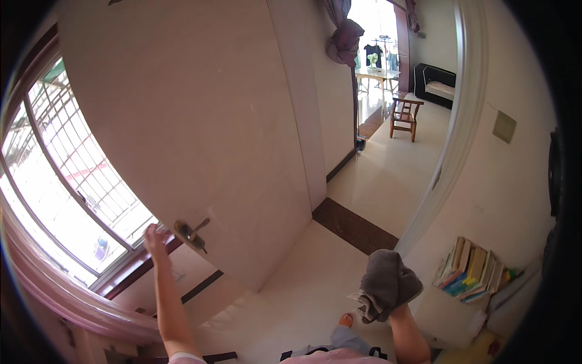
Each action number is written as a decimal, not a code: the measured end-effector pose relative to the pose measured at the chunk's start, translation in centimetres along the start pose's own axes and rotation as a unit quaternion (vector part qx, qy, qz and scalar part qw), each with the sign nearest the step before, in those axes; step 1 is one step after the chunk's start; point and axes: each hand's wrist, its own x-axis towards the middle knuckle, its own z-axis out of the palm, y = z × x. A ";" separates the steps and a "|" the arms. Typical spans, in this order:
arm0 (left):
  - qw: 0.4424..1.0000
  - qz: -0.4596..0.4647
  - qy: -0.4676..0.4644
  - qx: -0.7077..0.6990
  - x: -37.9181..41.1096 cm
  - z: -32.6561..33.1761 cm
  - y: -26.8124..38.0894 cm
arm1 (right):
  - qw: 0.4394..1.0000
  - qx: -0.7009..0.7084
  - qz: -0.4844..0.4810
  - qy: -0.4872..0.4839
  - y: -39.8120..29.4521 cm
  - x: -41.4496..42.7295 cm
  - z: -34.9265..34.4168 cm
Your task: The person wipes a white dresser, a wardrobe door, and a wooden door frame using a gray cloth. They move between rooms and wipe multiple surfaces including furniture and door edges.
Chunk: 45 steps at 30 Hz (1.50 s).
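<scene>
My left hand [156,237] is at the free edge of a pale door [218,136], left of its brass lever handle [192,232]; its fingers are partly hidden behind the edge, so their hold is unclear. A folded dark grey cloth [386,282] covers my right hand, which holds it up at the lower right above the floor. A key or small metal piece sticks out of the handle's plate.
An open doorway with a dark stone threshold [352,225] leads to a room with a wooden chair [404,119]. Books [473,270] stand at the right by the wall. A barred window [77,182] and pink curtain [68,314] are at the left.
</scene>
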 end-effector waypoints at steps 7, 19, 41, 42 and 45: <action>0.937 0.283 0.128 0.162 25.4 -14.3 0.9 | 0.996 0.039 0.055 -0.056 -6.6 17.3 1.6; 0.912 0.183 0.280 0.238 19.5 -3.4 -2.2 | 0.994 -0.083 -0.003 -0.068 -11.8 48.7 0.1; 0.551 0.302 0.701 0.338 -20.4 14.3 -7.4 | 0.642 -0.285 -0.691 -0.173 -6.2 99.0 15.3; 0.540 0.352 0.716 0.269 -23.6 15.9 -10.4 | 0.631 -0.279 -0.700 -0.186 -6.5 100.9 14.7; 0.493 0.165 0.794 0.315 -23.8 27.4 -20.1 | 0.641 -0.234 -0.697 -0.222 -9.1 104.9 14.1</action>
